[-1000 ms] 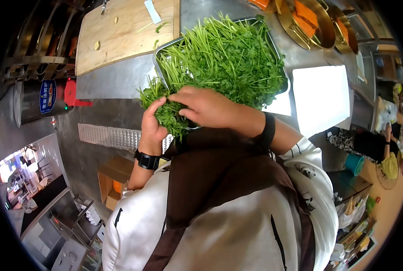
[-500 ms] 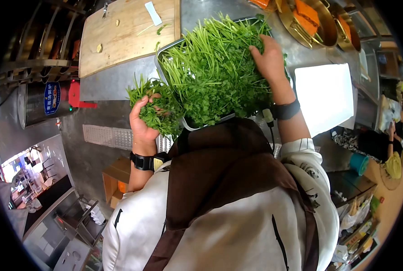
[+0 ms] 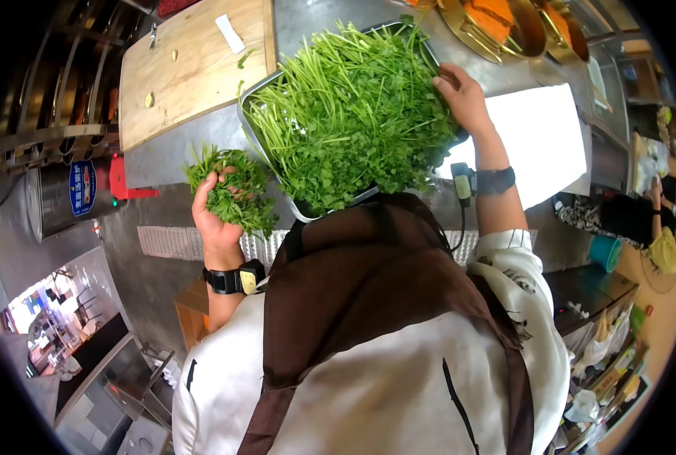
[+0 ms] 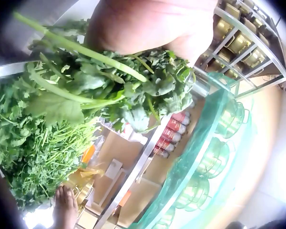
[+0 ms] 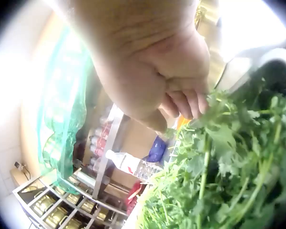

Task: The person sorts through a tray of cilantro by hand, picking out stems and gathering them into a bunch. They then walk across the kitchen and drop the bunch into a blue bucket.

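The left hand (image 3: 218, 216) grips a small bunch of leafy greens (image 3: 250, 199) off the tray's left side. In the left wrist view stems and leaves of this bunch (image 4: 148, 90) hang below the hand (image 4: 152, 26). A metal tray (image 3: 256, 139) holds a large heap of greens (image 3: 353, 114), stems toward the board, leaves toward the body. The right hand (image 3: 467, 102) is at the tray's right edge, touching or close to the outer leaves. In the right wrist view its fingers (image 5: 183, 102) are bent beside the heap; leaves hide what they touch.
A wooden board (image 3: 194, 68) with small scraps and a white strip lies beyond the tray at left. Brass pots (image 3: 497, 26) stand at the upper right, a white sheet (image 3: 539, 144) at the right. Another person (image 3: 660, 220) is at far right.
The right hand has left the bunch in the left hand and moved across to the tray's right edge. The left hand has drawn the bunch away from the tray, leftward.
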Available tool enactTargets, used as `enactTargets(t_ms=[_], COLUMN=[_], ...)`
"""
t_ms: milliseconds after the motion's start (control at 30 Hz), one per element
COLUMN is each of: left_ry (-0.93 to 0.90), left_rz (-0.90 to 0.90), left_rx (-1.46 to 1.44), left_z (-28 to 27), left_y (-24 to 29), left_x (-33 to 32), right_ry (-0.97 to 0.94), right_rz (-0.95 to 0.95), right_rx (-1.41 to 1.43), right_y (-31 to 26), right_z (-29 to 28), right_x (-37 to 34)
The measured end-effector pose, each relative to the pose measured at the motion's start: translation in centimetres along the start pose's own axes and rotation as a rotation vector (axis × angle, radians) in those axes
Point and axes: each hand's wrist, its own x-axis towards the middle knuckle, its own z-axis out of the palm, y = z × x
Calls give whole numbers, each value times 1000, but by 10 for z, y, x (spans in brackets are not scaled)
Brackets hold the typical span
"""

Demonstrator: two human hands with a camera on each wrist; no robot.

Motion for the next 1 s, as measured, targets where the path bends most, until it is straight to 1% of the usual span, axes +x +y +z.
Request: enactTargets(t_ms=[33, 100, 133, 167, 200, 233, 300, 333, 367, 433, 467, 500, 567, 633, 700, 733, 767, 833, 867, 900, 967, 1000], left_ry=[-39, -48, -53, -69, -4, 62, 35, 43, 53, 28, 26, 22, 43, 20, -9, 2, 14, 42, 65, 87, 90, 94], left_rz=[-5, -10, -8, -11, 3, 21, 17, 11, 6, -16, -18, -21, -2, -28, -33, -22, -11, 6, 4, -1, -11, -13], left_rx=[4, 6, 2, 2, 46, 91, 97, 108, 118, 98, 106, 112, 109, 91, 74, 81, 86, 123, 139, 155, 161, 164], left_z=[0, 1, 3, 7, 10, 12, 12, 16, 19, 17, 18, 20, 24, 22, 21, 21, 21, 20, 22, 23, 22, 22], left_y=[0, 0, -1, -3, -4, -4, -3, -4, -4, -3, -4, -5, -6, -7, -8, -8, -8, -10, -10, -11, -13, -13], left_x=[0, -1, -2, -3, -5, -6, -6, -8, -9, -8, -8, -8, -10, -10, -14, -15, -14, -14, -16, -18, -17, -16], right_ry=[11, 61, 73, 29, -12, -5, -28, -67, -61, -110, -147, -142, -208, -189, -285, -205, -203, 179, 116, 112, -43, -44], right_rz=[3, -5, -6, 24, 53, 4, 39, 45, 40, 76, 88, 83, 88, 91, 190, 117, 113, -332, -342, -334, -470, -466], right_rx=[-2, 84, 80, 4, -69, -77, -107, -129, -122, -240, -278, -274, -491, -498, -476, -471, -470, -568, -608, -608, -889, -889], right_y=[0, -2, -2, -1, 0, 1, 4, 4, 3, -6, 0, -3, -12, -22, -31, -34, -39, -66, -80, -80, -74, -68], right_z=[-2, -6, -9, -13, -15, -13, -8, -6, -3, 6, 12, 15, 25, 27, 26, 31, 35, 37, 38, 45, 57, 61], right_x=[2, 3, 3, 4, 6, 5, 7, 9, 11, 13, 19, 20, 21, 25, 30, 25, 20, 1, -6, -15, -31, -39])
